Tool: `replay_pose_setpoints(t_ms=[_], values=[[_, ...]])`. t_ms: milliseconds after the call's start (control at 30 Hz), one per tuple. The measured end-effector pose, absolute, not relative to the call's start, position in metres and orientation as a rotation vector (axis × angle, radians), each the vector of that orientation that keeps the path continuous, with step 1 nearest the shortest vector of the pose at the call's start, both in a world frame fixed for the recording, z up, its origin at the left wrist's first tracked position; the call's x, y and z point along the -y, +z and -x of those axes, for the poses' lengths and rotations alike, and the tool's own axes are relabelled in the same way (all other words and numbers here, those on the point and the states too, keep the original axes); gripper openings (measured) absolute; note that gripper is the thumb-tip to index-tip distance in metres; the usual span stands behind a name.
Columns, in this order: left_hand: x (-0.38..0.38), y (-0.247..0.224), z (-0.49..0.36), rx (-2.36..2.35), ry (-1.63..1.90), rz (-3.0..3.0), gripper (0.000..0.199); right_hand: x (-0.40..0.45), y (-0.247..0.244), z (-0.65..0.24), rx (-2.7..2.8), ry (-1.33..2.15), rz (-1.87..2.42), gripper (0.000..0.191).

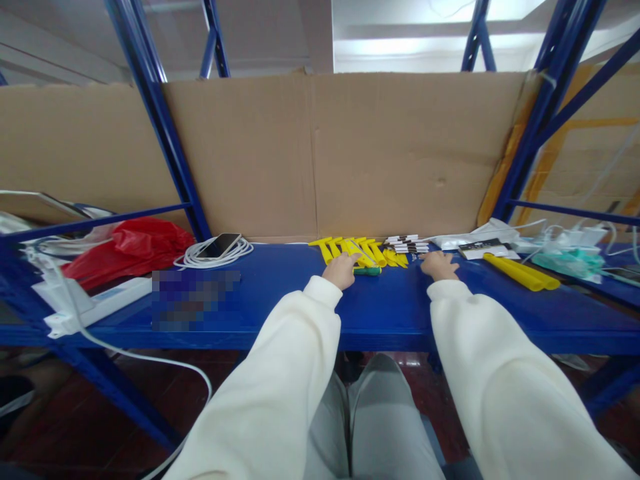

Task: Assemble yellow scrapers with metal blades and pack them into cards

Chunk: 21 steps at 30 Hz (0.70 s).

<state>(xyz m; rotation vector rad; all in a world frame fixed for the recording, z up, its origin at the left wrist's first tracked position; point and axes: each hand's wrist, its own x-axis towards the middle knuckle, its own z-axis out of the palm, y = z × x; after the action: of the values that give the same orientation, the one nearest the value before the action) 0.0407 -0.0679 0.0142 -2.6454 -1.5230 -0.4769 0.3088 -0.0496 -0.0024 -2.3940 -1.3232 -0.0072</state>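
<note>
A row of several yellow T-shaped pieces (349,249) lies near the back of the blue table. My left hand (341,269) is at the front edge of the row, fingers spread and reaching toward the pieces. Just right of it a green-handled tool (367,271) lies in front of the row. Small black-and-white strips (406,245) are stacked at the row's right end, with small yellow pieces (395,259) in front of them. My right hand (440,265) rests right of the strips, its fingers apart, and nothing shows in it.
The blue table (300,313) has a cardboard wall (390,153) behind it. Left are a coiled white cable (240,249), a phone (220,245), a red bag (135,250) and a power strip (117,298). Right are yellow tubes (520,272), a black-and-white packet (487,249) and a green bag (573,262).
</note>
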Motion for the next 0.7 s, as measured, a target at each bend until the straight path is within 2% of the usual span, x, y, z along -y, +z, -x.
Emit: replay_pose_setpoints(t_ms=[200, 500, 700], values=[[0.071, 0.016, -0.04, 1.576, -0.465, 2.581, 0.059, 0.05, -0.003, -0.301, 1.454, 0.01, 2.414, 0.05], [0.061, 0.01, -0.043, 1.567, -0.632, 2.693, 0.058, 0.053, 0.002, -0.296, 1.579, 0.013, 2.431, 0.047], [0.059, 0.009, -0.042, 1.568, -0.696, 2.701, 0.057, 0.043, -0.005, -0.3, 1.482, -0.068, 2.403, 0.044]])
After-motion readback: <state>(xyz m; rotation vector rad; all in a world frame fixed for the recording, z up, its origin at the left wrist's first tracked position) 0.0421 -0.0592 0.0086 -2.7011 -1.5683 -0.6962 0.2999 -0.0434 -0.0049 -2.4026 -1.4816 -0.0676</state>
